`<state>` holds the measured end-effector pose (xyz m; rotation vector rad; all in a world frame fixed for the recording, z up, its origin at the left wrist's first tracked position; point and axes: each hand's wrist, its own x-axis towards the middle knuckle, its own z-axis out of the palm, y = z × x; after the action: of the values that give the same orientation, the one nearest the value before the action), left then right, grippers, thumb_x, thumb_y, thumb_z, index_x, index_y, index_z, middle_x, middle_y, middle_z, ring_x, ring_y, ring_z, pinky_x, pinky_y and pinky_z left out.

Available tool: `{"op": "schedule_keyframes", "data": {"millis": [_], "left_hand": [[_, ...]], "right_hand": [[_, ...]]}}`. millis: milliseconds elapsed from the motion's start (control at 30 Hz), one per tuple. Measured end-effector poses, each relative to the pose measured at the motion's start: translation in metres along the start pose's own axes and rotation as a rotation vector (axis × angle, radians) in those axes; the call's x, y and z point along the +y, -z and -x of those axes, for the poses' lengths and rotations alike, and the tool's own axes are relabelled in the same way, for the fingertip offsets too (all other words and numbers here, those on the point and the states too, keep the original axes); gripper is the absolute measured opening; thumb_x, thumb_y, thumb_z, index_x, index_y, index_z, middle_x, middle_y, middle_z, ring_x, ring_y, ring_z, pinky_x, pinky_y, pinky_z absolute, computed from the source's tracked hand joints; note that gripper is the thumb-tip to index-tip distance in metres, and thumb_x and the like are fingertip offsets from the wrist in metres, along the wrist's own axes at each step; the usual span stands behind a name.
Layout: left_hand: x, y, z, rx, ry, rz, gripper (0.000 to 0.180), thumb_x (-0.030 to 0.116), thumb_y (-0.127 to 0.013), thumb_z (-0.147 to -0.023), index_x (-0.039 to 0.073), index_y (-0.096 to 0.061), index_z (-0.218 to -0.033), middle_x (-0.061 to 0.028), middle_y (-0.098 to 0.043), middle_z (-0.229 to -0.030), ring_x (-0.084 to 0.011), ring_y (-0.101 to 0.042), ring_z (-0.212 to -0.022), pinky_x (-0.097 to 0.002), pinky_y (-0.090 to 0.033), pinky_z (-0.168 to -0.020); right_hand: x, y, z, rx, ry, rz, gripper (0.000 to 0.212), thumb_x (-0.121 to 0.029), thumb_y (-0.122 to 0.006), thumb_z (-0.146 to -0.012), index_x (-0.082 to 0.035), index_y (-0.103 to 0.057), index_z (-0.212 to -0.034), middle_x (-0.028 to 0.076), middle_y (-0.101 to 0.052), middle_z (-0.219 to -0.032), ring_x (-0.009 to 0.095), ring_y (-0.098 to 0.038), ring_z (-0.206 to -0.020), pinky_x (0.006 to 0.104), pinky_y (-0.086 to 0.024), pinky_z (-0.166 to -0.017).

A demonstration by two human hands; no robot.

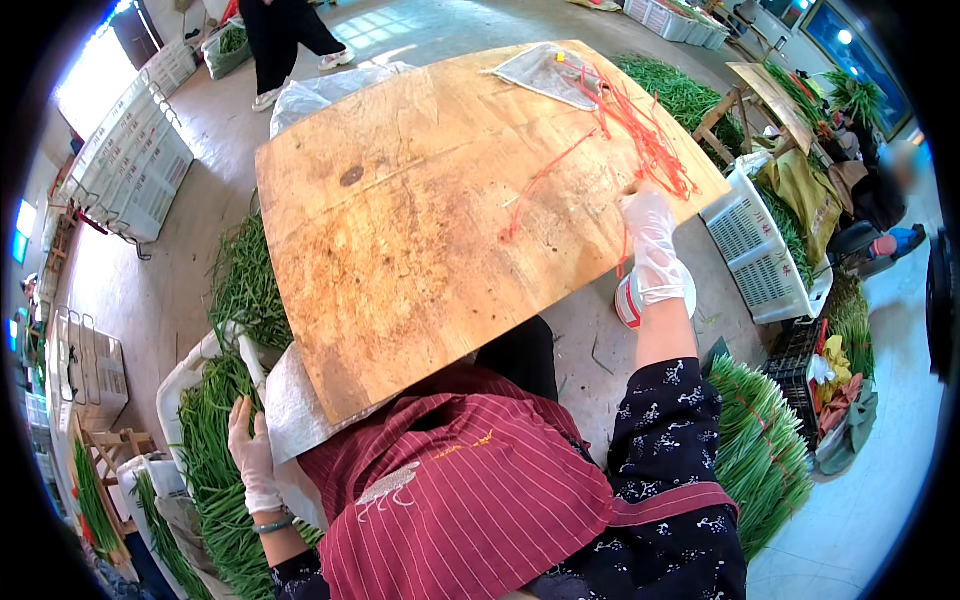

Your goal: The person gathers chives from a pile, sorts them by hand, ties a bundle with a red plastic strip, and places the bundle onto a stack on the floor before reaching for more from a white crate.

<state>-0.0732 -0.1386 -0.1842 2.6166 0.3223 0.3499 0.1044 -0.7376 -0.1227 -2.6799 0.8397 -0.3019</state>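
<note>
Our gloved right hand [652, 232] reaches over the worn wooden board's [440, 210] edge, seemingly pinching thin red plastic strings [650, 140]; our gloved left hand [250, 445] rests open on long green beans [205, 450] in a white crate — beside our lap.

The counter [430, 210] at the frame's centre is tan-orange wood with dark stains, and the strings [650, 140] at its upper right are bright red. Both hands, left [252, 450] and right [652, 240], wear whitish translucent gloves, while the apron [460, 500] at the bottom is dark red with thin white stripes and the sleeve [665, 410] is black with small white flowers. The beans [215, 470] at lower left are green, the crate [755, 250] at right white.
</note>
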Motion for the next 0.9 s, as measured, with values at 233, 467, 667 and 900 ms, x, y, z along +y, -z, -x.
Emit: {"op": "schedule_keyframes", "data": {"millis": [233,467,667,900], "left_hand": [[0.000,0.005,-0.001,-0.005,0.006,0.033,0.034,0.006,-0.056,-0.081,0.001,-0.057,-0.114,-0.0154,-0.054,-0.119,-0.0262,-0.051,-0.112,-0.0322,-0.037,-0.097],[-0.014,-0.001,0.005,-0.073,0.053,0.020,0.036,0.010,-0.057,-0.081,0.001,-0.055,-0.116,-0.0156,-0.054,-0.120,-0.0259,-0.050,-0.113,-0.0320,-0.036,-0.098],[-0.009,-0.002,-0.002,-0.138,0.088,0.037,0.037,0.012,-0.059,-0.081,0.001,-0.055,-0.116,-0.0154,-0.054,-0.120,-0.0258,-0.050,-0.113,-0.0322,-0.036,-0.098],[-0.010,-0.011,0.018,-0.176,0.083,0.143,0.037,0.011,-0.057,-0.081,-0.004,-0.053,-0.115,-0.0184,-0.055,-0.116,-0.0273,-0.053,-0.107,-0.0322,-0.039,-0.095]], "right_hand": [[-0.015,0.024,-0.053,0.211,0.144,0.167,0.028,-0.029,-0.058,-0.077,-0.009,-0.064,-0.096,0.017,-0.065,-0.088,0.031,-0.061,-0.088,0.0372,-0.047,-0.076],[-0.036,0.006,0.105,-1.004,0.754,-0.193,0.024,-0.021,-0.059,-0.078,-0.006,-0.065,-0.095,0.005,-0.067,-0.086,0.015,-0.062,-0.077,0.0291,-0.048,-0.071],[-0.019,-0.201,0.188,-0.879,0.981,-0.120,0.035,-0.021,-0.049,-0.084,-0.008,-0.055,-0.116,0.014,-0.054,-0.119,0.028,-0.050,-0.111,0.0351,-0.043,-0.088],[-0.042,-0.264,0.208,-0.584,0.768,-0.287,0.035,-0.019,-0.050,-0.084,-0.007,-0.052,-0.118,0.014,-0.055,-0.117,0.028,-0.051,-0.109,0.0354,-0.044,-0.087]]}}
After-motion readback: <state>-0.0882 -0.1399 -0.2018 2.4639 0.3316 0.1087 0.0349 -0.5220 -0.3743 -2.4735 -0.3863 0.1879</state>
